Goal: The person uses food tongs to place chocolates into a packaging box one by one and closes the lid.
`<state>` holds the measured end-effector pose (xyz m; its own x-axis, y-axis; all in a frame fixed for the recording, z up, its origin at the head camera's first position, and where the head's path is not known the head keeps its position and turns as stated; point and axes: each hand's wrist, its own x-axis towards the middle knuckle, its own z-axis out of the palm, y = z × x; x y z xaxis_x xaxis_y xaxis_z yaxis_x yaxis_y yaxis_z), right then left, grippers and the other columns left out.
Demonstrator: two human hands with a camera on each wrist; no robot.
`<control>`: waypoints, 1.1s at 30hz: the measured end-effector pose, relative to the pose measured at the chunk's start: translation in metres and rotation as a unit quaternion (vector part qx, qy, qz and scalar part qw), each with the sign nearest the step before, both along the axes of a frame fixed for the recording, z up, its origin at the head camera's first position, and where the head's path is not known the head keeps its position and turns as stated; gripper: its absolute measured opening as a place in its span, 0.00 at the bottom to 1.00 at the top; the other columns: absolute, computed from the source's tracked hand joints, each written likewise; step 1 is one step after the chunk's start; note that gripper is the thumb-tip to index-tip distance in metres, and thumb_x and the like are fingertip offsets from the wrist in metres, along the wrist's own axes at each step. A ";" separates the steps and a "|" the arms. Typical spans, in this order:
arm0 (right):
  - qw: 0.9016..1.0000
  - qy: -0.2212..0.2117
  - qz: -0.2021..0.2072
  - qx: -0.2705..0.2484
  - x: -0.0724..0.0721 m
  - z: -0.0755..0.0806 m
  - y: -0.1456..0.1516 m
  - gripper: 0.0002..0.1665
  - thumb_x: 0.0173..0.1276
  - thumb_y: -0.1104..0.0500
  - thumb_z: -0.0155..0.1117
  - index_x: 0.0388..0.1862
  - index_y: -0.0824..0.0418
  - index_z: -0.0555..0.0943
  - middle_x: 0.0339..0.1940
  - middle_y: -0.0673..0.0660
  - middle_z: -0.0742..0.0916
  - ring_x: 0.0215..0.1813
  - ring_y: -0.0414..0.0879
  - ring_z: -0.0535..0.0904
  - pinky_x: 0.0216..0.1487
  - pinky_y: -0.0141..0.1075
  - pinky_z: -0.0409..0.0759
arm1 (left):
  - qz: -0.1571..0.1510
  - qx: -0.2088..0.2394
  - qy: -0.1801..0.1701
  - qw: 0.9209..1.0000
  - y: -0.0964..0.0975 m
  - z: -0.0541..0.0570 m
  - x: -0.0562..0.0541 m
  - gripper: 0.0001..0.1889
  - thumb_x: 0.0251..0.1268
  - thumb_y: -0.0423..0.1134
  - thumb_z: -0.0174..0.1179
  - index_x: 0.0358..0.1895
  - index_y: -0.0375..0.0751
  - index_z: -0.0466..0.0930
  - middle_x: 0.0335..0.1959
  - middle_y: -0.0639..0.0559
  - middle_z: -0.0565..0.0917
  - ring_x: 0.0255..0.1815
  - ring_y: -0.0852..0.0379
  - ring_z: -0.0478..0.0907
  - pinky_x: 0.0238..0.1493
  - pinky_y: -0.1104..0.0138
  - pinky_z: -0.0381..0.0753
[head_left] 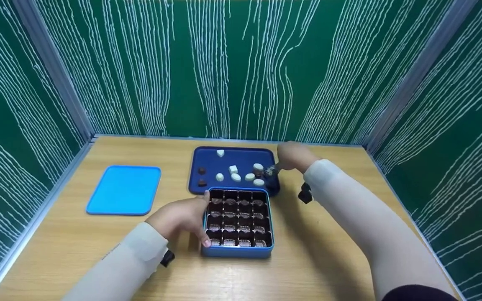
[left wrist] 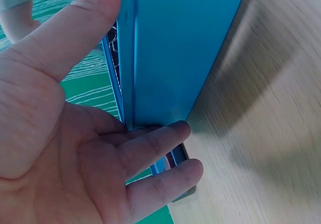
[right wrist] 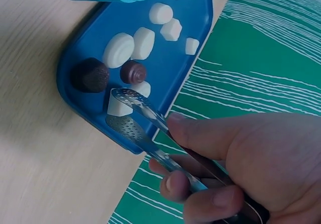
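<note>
- Chocolates point(head_left: 235, 177), mostly white with a few dark ones, are lying loose on the blue tray point(head_left: 245, 156) just behind the box point(head_left: 237, 251), so I am judging that most of the picking-up is remaining.
- The right hand point(head_left: 295, 155) is working over the tray's right end, its fingers clamped on metal tongs point(right wrist: 133, 98).
- The tong tips are straddling a white piece point(right wrist: 118, 108); whether they are pinching it, I cannot tell.
- The left hand point(head_left: 186, 215) is gripping the box's left side, thumb at the near corner, other fingers toward the far one.
- Opening is done: what seems the lid point(head_left: 126, 190) is lying on the table point(head_left: 174, 167), left of the tray.
- The box's compartments point(head_left: 230, 217) are showing no white piece; dark ones I cannot rule out.
</note>
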<state>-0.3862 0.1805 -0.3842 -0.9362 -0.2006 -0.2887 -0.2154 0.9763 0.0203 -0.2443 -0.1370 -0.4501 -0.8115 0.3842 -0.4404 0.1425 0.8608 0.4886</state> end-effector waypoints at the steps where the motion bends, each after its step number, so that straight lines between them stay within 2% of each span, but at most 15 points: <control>1: 1.000 0.002 0.005 0.001 0.001 0.002 0.001 0.27 0.78 0.45 0.79 0.56 0.68 0.90 0.52 0.65 0.94 0.52 0.59 0.90 0.61 0.55 0.92 | 0.000 0.000 0.000 1.000 0.000 0.000 0.000 0.87 0.42 0.53 0.94 0.95 0.36 0.30 0.96 0.34 0.48 0.96 0.36 0.53 0.97 0.45 0.54; 5: 1.000 0.013 0.018 0.011 0.005 0.011 0.004 0.29 0.80 0.41 0.77 0.56 0.68 0.90 0.53 0.65 0.94 0.51 0.58 0.90 0.61 0.54 0.92 | -0.002 0.001 0.000 1.000 0.001 -0.001 0.000 0.87 0.42 0.53 0.94 0.95 0.36 0.31 0.96 0.34 0.49 0.96 0.36 0.52 0.97 0.45 0.54; 9: 0.999 0.018 0.019 0.021 0.014 0.024 0.006 0.30 0.80 0.37 0.76 0.49 0.65 0.91 0.43 0.60 0.92 0.41 0.53 0.86 0.48 0.47 0.90 | -0.005 0.003 0.007 1.000 0.001 -0.002 -0.001 0.88 0.41 0.53 0.95 0.95 0.35 0.32 0.96 0.34 0.49 0.96 0.37 0.54 0.96 0.45 0.56; 12: 0.999 0.018 0.028 0.023 0.023 0.036 0.005 0.28 0.79 0.37 0.76 0.43 0.63 0.91 0.34 0.55 0.88 0.35 0.50 0.81 0.38 0.42 0.81 | -0.008 0.004 0.013 1.000 0.001 -0.004 -0.001 0.88 0.40 0.54 0.95 0.95 0.34 0.32 0.96 0.35 0.49 0.96 0.37 0.55 0.96 0.45 0.57; 15: 0.999 0.013 0.039 0.022 0.036 0.047 0.003 0.25 0.78 0.39 0.77 0.36 0.59 0.90 0.27 0.51 0.82 0.31 0.48 0.77 0.33 0.39 0.74 | -0.009 0.007 0.013 1.000 0.001 -0.004 -0.001 0.88 0.40 0.54 0.95 0.94 0.34 0.32 0.96 0.34 0.49 0.95 0.37 0.55 0.96 0.46 0.56; 18: 0.997 0.006 0.067 0.026 0.051 0.058 0.002 0.25 0.78 0.42 0.78 0.25 0.54 0.85 0.21 0.47 0.76 0.26 0.44 0.72 0.29 0.37 0.68 | -0.007 0.011 0.009 1.000 0.000 -0.004 0.000 0.88 0.40 0.53 0.95 0.94 0.34 0.31 0.96 0.34 0.49 0.96 0.36 0.54 0.97 0.45 0.55; 22: 0.992 -0.006 0.124 0.037 0.072 0.068 -0.001 0.31 0.79 0.43 0.77 0.15 0.49 0.77 0.15 0.44 0.69 0.22 0.40 0.65 0.25 0.34 0.62 | -0.005 0.014 0.006 1.000 -0.001 -0.003 0.000 0.88 0.41 0.52 0.94 0.94 0.35 0.30 0.96 0.34 0.49 0.96 0.36 0.53 0.97 0.45 0.54; 24: 0.989 -0.008 0.146 0.039 0.081 0.070 -0.003 0.32 0.77 0.40 0.79 0.15 0.49 0.77 0.14 0.43 0.69 0.21 0.40 0.64 0.24 0.34 0.61 | -0.004 0.015 0.005 1.000 -0.002 -0.003 0.000 0.88 0.42 0.52 0.94 0.95 0.36 0.30 0.96 0.35 0.50 0.96 0.36 0.53 0.97 0.45 0.54; 25: 0.987 -0.008 0.156 0.040 0.085 0.071 -0.004 0.30 0.76 0.39 0.80 0.17 0.50 0.81 0.15 0.43 0.71 0.21 0.40 0.65 0.24 0.34 0.62 | -0.003 0.016 0.004 1.000 -0.003 -0.003 0.000 0.88 0.42 0.52 0.94 0.95 0.36 0.30 0.96 0.35 0.50 0.96 0.37 0.53 0.97 0.44 0.54; 28: 0.982 -0.009 0.187 0.035 0.096 0.068 -0.009 0.24 0.74 0.35 0.81 0.32 0.53 0.91 0.19 0.44 0.80 0.24 0.41 0.71 0.26 0.34 0.67 | -0.002 0.018 0.003 1.000 -0.003 -0.004 0.000 0.87 0.42 0.52 0.94 0.95 0.37 0.30 0.96 0.35 0.49 0.96 0.37 0.53 0.97 0.44 0.53; 30: 0.977 -0.011 0.207 0.042 0.102 0.065 -0.013 0.23 0.73 0.35 0.82 0.36 0.53 0.94 0.22 0.45 0.84 0.26 0.42 0.74 0.27 0.34 0.70 | -0.002 0.019 0.004 1.000 -0.002 -0.004 -0.001 0.88 0.41 0.53 0.94 0.95 0.37 0.31 0.96 0.35 0.49 0.96 0.36 0.53 0.97 0.44 0.54; 33: 0.969 -0.007 0.237 0.066 0.107 0.062 -0.021 0.27 0.74 0.37 0.82 0.22 0.50 0.85 0.19 0.44 0.79 0.25 0.41 0.71 0.25 0.33 0.67 | 0.000 0.020 0.003 1.000 -0.002 -0.004 0.000 0.88 0.41 0.53 0.94 0.95 0.37 0.31 0.96 0.35 0.50 0.96 0.36 0.53 0.97 0.44 0.54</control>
<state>-0.2794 0.1593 -0.3226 -0.7433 -0.5675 -0.3543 -0.6406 0.7563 0.1325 -0.2446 -0.1391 -0.4543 -0.8139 0.4020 -0.4195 0.1463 0.8406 0.5216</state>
